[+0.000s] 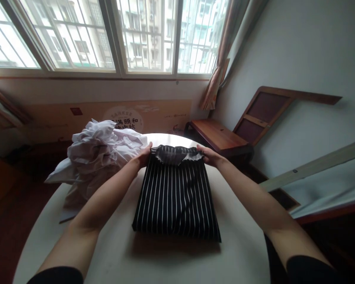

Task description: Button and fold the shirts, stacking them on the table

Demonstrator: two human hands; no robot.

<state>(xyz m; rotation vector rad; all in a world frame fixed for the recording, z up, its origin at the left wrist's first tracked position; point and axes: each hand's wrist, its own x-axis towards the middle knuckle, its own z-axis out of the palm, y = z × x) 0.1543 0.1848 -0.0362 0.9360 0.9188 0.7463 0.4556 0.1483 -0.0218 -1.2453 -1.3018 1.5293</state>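
A black garment with white pinstripes (174, 197), folded into a near rectangle, is in front of me over the round white table (115, 252). Its far edge shows a collar-like opening with a grey inside. My left hand (144, 155) grips the far left corner, the thumb on top and the other fingers mostly hidden. At the far right corner my right hand (209, 155) pinches the cloth in the same way. The near edge casts a shadow on the table; I cannot tell whether it touches the surface.
A heap of crumpled white clothes (97, 157) lies on the table's left side. Beyond the table stands a brown wooden bench (221, 134). A wooden frame with dark panels (260, 114) leans by the right wall. Barred windows (147, 35) and a tied curtain (214, 86) are behind.
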